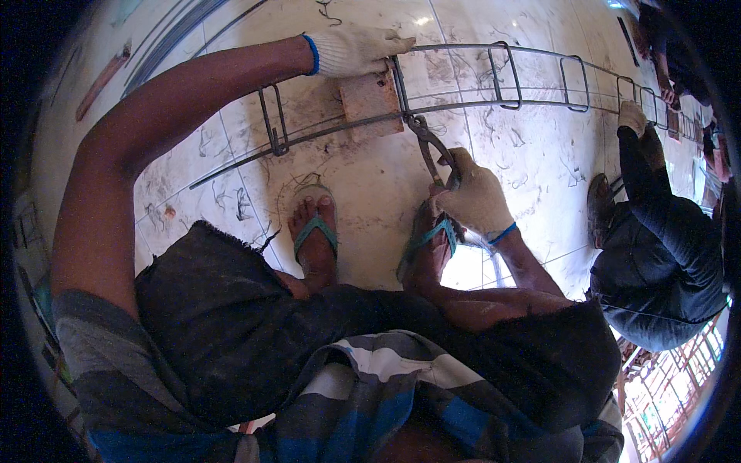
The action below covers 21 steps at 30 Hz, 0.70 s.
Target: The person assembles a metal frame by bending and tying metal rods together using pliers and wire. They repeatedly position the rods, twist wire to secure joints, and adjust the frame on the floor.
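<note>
A long steel rebar cage (pixel 455 103) runs from left to right in front of me, its rods joined by rectangular stirrups (pixel 505 75). My left hand (pixel 356 52), in a white knit glove with a blue cuff, is closed at the far rod, by the top corner of one stirrup (pixel 399 86). My right hand (pixel 477 197), gloved alike, grips the handles of metal pincers (pixel 427 147). Their jaws meet the near rod at that stirrup's lower corner. Another stirrup (pixel 274 123) leans on the near rod at the left.
A reddish brick (pixel 367 103) sits under the cage, between my hands. Wire scraps litter the tiled floor (pixel 370 193). Several loose rods (pixel 166 38) lie at the far left. At right, another person's gloved hand (pixel 633 118) touches the cage. My sandalled feet (pixel 315 231) stand close.
</note>
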Tool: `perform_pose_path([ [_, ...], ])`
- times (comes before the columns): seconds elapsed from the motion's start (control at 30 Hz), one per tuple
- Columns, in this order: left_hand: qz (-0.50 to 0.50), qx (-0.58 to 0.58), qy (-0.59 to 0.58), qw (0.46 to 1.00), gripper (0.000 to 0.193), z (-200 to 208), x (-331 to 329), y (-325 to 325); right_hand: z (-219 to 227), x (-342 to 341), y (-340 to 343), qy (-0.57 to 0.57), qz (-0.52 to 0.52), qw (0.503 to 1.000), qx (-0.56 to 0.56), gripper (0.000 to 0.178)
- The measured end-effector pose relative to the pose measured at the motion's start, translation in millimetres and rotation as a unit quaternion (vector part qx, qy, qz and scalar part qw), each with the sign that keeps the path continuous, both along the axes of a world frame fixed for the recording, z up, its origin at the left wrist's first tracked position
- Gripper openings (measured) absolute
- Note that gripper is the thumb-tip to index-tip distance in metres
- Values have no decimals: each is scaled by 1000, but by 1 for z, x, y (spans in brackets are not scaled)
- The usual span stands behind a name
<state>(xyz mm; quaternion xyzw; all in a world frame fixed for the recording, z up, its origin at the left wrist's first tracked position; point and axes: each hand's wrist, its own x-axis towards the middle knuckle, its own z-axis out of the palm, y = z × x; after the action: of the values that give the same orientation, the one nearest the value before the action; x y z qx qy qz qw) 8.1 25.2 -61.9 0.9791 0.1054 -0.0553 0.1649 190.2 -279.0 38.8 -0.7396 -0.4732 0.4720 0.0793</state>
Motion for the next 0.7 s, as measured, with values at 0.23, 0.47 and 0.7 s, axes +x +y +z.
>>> perform_pose_path([
  [0.23, 8, 19, 53, 998, 64, 14, 2, -5, -24, -1, -11, -201, 71, 958, 194, 84],
  [0.47, -19, 44, -58, 997, 76, -2, -13, -2, -39, 6, -10, -248, 132, 939, 199, 90],
  [0.7, 12, 32, 27, 999, 64, 13, 3, -6, -29, 12, 4, -63, 51, 993, 89, 49],
])
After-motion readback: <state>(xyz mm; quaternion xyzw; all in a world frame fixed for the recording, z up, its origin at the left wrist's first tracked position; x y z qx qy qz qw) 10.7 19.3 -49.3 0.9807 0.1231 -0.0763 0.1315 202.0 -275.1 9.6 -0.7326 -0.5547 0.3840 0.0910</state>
